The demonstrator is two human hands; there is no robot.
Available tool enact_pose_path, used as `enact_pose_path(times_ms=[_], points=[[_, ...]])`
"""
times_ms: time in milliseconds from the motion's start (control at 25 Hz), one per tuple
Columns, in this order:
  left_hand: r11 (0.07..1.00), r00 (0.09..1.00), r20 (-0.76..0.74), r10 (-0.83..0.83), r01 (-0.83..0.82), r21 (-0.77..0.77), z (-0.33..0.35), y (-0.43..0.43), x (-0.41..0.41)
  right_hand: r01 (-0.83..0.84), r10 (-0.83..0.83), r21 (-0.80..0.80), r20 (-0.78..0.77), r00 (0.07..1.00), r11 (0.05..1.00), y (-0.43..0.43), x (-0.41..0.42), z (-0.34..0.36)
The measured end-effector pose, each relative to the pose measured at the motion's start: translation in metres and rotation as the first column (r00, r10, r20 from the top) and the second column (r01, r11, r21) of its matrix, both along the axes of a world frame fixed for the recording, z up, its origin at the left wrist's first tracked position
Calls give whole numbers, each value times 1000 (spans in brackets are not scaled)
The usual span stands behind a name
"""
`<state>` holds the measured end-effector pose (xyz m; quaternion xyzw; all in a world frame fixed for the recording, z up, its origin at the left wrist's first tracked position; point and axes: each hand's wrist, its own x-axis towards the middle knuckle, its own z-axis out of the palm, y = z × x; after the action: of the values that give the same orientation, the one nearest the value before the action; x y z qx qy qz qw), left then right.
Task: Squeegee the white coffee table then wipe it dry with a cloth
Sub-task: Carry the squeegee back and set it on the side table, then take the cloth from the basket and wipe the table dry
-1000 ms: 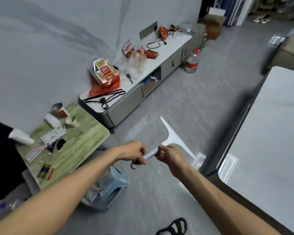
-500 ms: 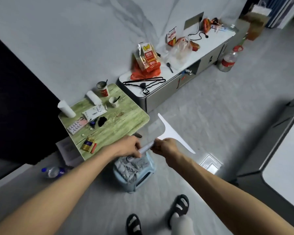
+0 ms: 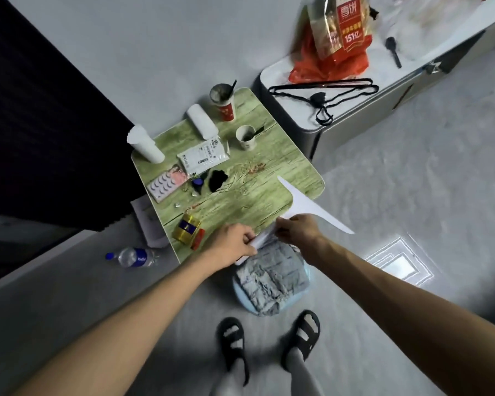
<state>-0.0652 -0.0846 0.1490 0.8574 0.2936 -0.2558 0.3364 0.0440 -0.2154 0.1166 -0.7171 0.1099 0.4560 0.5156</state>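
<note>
Above the green surface (image 3: 240, 178), your left hand (image 3: 235, 245) and right hand (image 3: 297, 231) curl their fingers round the handle of a white, T-shaped squeegee (image 3: 303, 205) with tapering blade tips.

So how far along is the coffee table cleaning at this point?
Done: nothing provable, since the white coffee table is out of view. In hand: the squeegee, its handle held by both the left hand and right hand. Left: wiping dry; the grey cloth lies folded on the blue stool, untouched.
</note>
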Motion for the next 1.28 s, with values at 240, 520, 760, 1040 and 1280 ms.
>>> enact_pose_path(times_ms=[240, 520, 760, 1040, 1280], points=[[998, 996, 89, 24, -29, 60, -154, 104, 41, 13, -7, -50, 121, 993, 999, 111, 41, -144], [993, 982, 172, -73, 56, 102, -270, 157, 35, 67, -42, -132, 182, 982, 989, 165, 29, -251], [991, 975, 181, -127, 115, 72, -248, 151, 47, 132, -129, -17, 106, 986, 991, 144, 25, -223], [887, 864, 271, -424, 457, -68, -229, 58, 38, 143, -125, -259, 85, 988, 955, 4, -23, -216], [941, 930, -140, -339, 338, -29, -358, -6, -15, -180, 221, -401, 58, 973, 898, -67, -95, -338]])
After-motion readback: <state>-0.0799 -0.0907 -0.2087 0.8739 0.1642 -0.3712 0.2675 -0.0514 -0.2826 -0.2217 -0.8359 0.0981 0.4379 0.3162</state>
